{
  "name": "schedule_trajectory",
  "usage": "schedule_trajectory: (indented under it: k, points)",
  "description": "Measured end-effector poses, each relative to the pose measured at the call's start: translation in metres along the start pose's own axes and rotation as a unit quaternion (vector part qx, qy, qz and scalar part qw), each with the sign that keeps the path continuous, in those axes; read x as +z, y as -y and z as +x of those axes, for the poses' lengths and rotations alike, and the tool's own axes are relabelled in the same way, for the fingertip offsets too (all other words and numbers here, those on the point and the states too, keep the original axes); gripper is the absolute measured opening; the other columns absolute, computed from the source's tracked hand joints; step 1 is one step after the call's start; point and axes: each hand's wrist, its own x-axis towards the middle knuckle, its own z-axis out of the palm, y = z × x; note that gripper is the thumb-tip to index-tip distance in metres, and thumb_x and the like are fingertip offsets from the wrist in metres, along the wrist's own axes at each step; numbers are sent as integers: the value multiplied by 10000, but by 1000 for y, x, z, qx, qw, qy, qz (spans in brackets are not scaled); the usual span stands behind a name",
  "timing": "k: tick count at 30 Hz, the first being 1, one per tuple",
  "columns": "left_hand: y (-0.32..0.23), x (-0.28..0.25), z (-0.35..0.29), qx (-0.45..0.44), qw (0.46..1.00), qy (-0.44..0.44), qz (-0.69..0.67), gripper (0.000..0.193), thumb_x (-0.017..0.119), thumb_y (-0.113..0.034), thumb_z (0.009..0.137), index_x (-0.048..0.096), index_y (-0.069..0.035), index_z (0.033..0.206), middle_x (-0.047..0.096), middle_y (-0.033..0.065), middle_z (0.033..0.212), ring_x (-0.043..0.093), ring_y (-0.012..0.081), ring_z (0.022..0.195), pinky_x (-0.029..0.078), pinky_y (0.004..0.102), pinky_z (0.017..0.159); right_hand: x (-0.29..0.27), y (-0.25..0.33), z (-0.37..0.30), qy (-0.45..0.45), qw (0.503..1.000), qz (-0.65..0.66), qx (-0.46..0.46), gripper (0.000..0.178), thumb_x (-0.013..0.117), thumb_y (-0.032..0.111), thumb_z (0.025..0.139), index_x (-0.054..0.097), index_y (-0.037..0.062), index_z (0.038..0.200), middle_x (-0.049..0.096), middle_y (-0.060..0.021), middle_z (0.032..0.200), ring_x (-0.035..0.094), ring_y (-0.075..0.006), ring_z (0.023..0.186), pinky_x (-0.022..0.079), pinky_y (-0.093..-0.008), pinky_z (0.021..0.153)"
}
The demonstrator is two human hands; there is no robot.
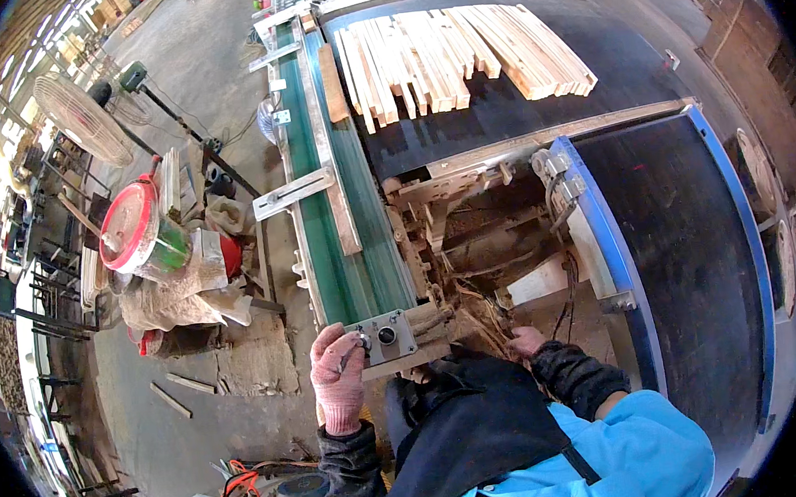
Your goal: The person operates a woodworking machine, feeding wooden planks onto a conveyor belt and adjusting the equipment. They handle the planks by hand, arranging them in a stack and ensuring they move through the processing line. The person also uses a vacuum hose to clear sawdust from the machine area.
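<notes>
My left hand [337,379], in a pink knit glove, is at the left side of a small grey control box [400,335]. Its fingers are closed about a knob there; a round black knob [387,335] sits beside them. The box is fixed at the near end of a green conveyor belt [362,271]. My right hand [525,342] reaches down by the open machine frame, close to loose wires [568,295] and wood scraps. Its fingers look curled, but what they hold, if anything, is hidden.
Several pale wood strips [429,56] lie on a wide black belt [520,124] ahead. To the right runs a blue-framed black conveyor [692,251]. A red-rimmed bucket [128,225] and a fan [82,118] stand at the left. Metal brackets [294,193] cross the green belt.
</notes>
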Motion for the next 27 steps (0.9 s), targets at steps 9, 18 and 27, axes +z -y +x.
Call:
schedule_trajectory:
  k: [9, 18, 27]
  points:
    - [-5, -14, -9, -22, 990, -74, -116, 445, 684, 123, 831, 744, -61, 1232, 649, 115, 1391, 619, 197, 1236, 484, 347, 1070, -26, 29, -15, 54, 978, 73, 190, 516, 746, 401, 864, 731, 16, 1208, 742, -251, 1119, 711, -417, 1043, 559, -492, 892]
    - [43, -40, -53, -124, 941, -244, -201, 322, 681, 16, 953, 684, 26, 1275, 702, 72, 1262, 648, 138, 1079, 512, 294, 969, 1, -12, -9, 43, 980, 5, 196, 455, 774, 434, 812, 786, 30, 1021, 761, -226, 995, 729, -408, 980, 572, -493, 852]
    - [72, -30, -103, -218, 907, -301, -199, 312, 667, -25, 985, 669, 48, 1288, 722, 96, 1175, 673, 173, 1032, 540, 319, 948, 7, -33, -10, 52, 982, -170, -56, 390, 691, 388, 890, 775, 48, 1063, 755, -211, 1045, 719, -407, 1017, 573, -494, 871]
